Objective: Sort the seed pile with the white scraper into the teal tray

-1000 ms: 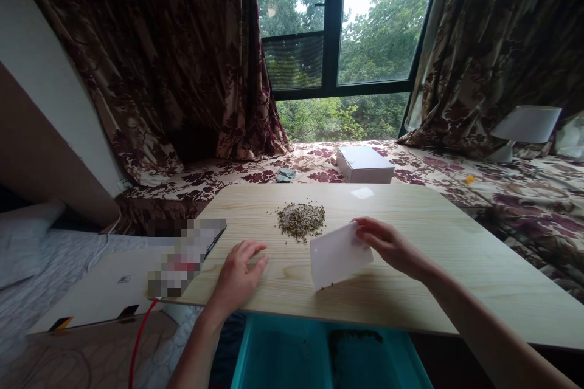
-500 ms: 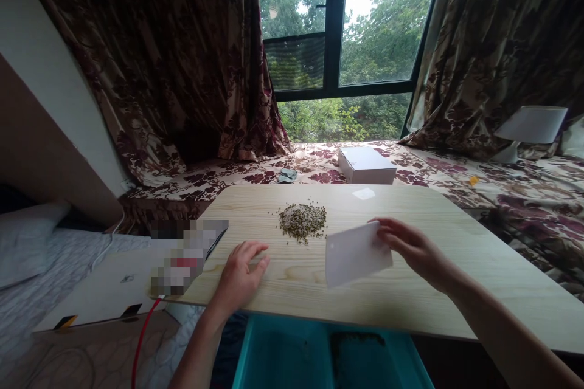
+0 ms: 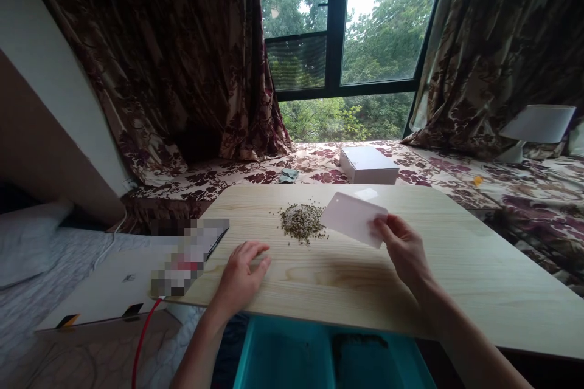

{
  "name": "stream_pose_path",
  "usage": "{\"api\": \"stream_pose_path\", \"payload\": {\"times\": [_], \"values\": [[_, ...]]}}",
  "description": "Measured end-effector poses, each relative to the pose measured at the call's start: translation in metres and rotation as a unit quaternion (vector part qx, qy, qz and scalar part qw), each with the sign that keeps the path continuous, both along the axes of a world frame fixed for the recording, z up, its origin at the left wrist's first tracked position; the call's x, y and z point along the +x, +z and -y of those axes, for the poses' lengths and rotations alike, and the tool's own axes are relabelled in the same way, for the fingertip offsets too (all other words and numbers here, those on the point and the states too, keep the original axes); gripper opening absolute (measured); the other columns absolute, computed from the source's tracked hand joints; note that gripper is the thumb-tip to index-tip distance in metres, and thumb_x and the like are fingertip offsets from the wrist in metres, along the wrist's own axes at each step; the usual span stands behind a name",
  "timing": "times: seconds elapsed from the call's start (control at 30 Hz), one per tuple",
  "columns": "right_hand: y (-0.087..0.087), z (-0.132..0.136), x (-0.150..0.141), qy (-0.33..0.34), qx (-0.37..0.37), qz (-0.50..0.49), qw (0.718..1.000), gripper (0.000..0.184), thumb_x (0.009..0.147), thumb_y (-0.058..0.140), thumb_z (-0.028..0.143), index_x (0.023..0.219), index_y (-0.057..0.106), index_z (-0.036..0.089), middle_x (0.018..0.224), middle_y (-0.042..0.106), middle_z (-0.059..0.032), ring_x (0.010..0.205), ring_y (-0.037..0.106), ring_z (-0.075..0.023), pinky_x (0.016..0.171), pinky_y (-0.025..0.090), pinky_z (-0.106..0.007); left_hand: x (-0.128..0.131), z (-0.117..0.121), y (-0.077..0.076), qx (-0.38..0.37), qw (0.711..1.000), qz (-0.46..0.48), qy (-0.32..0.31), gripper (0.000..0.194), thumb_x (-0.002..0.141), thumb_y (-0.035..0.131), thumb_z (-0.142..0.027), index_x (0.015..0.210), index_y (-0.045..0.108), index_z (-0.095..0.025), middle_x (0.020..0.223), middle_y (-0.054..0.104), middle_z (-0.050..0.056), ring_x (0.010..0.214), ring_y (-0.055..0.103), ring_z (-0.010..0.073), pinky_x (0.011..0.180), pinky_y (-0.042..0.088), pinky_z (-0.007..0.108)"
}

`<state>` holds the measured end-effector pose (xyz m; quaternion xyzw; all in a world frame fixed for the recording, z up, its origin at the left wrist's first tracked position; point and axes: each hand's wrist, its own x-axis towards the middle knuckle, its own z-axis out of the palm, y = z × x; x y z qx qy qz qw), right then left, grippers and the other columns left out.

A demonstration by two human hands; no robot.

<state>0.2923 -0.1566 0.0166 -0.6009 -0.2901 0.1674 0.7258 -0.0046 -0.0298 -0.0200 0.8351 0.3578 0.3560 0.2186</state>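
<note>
A heap of small greenish-brown beans mixed with white grains (image 3: 301,223) lies on the pale wooden table (image 3: 347,282). My right hand (image 3: 402,244) pinches a thin white plastic scraper card (image 3: 353,219) by its right end. The card is tilted, and its left corner is at the heap's right edge; whether it touches the grains I cannot tell. My left hand (image 3: 244,273) rests on the table at the front left of the heap, fingers apart and slightly curled, holding nothing.
Below the table's front edge is a turquoise bin (image 3: 285,352) with two compartments; dark bits lie in the right one. A white box (image 3: 369,165) and a crumpled grey-green cloth (image 3: 288,175) sit on the window ledge. A red cable (image 3: 142,340) hangs at the left.
The card in my right hand first moved right, away from the heap's front, then swung up and forward to the heap's right side. My left hand has stayed in place.
</note>
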Motion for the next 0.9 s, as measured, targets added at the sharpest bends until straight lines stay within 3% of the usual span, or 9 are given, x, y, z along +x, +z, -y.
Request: {"api": "stream_pose_path", "payload": {"times": [0.23,0.43,0.6,0.9], "values": [[-0.0011,0.0034,0.0036,-0.016,-0.024,0.037,0.999,0.045,0.063,0.073,0.057,0.083,0.065,0.018,0.081,0.07,-0.006,0.071,0.062,-0.0181,0.066,0.05,-0.031,0.0009,0.0006,0.0005,0.001,1.0,-0.001,0.003,0.026,0.084,0.054,-0.035,0.099,0.068,-0.021,0.103,0.067,0.007,0.106,0.059,0.0232,0.096,0.047,0.04],[-0.0013,0.0045,0.0045,-0.037,-0.057,0.062,0.996,0.03,0.07,0.067,0.044,0.086,0.064,0.018,0.082,0.068,-0.0055,0.074,0.06,-0.0182,0.071,0.047,-0.032,0.0007,0.0003,-0.0002,0.002,1.0,-0.002,0.001,0.026,0.084,0.054,-0.036,0.1,0.068,-0.021,0.103,0.067,0.007,0.106,0.059,0.0227,0.096,0.047,0.04],[-0.0033,0.0046,0.0074,-0.042,-0.079,0.065,0.994,0.025,0.07,0.063,0.035,0.088,0.063,0.018,0.081,0.067,-0.0046,0.072,0.058,-0.0175,0.069,0.045,-0.031,0.001,0.0,-0.0005,-0.003,1.0,-0.003,-0.002,0.026,0.085,0.053,-0.036,0.1,0.067,-0.021,0.104,0.067,0.007,0.107,0.058,0.0228,0.097,0.046,0.04],[-0.0077,0.0035,0.0094,-0.036,-0.096,0.069,0.992,0.025,0.071,0.059,0.037,0.088,0.062,0.018,0.08,0.065,-0.0048,0.071,0.057,-0.0179,0.067,0.045,-0.031,0.001,0.0008,0.0001,-0.001,1.0,-0.001,-0.001,0.026,0.084,0.053,-0.036,0.1,0.067,-0.021,0.104,0.067,0.007,0.107,0.059,0.0231,0.097,0.046,0.041]]}}
